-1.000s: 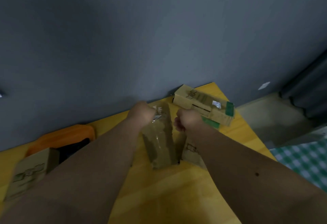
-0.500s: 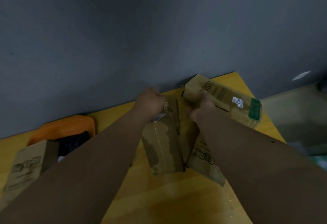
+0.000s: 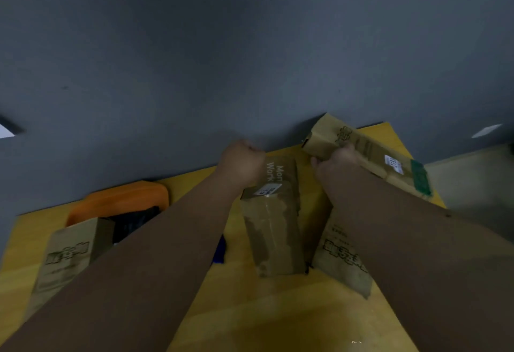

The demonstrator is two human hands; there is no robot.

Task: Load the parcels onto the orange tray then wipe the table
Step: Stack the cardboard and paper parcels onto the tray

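My right hand (image 3: 335, 164) grips the near end of a long cardboard parcel (image 3: 370, 154) with a white label and green tape, tilted up at the far right corner of the yellow table (image 3: 278, 318). My left hand (image 3: 242, 164) is a closed fist at the far end of a taped brown parcel (image 3: 274, 229) in the middle; whether it grips that parcel I cannot tell. A flat printed parcel (image 3: 343, 257) lies under my right forearm. The orange tray (image 3: 122, 201) sits at the left with a printed box (image 3: 69, 251) and something black on it.
A grey wall (image 3: 250, 46) rises right behind the table's far edge. A small blue object (image 3: 219, 250) peeks out beside my left forearm. The table's right edge drops to a pale floor (image 3: 472, 179).
My right hand left the middle parcel, reached right and took hold of the long parcel, whose near end has lifted. My left fist stayed by the middle parcel. The view turned left.
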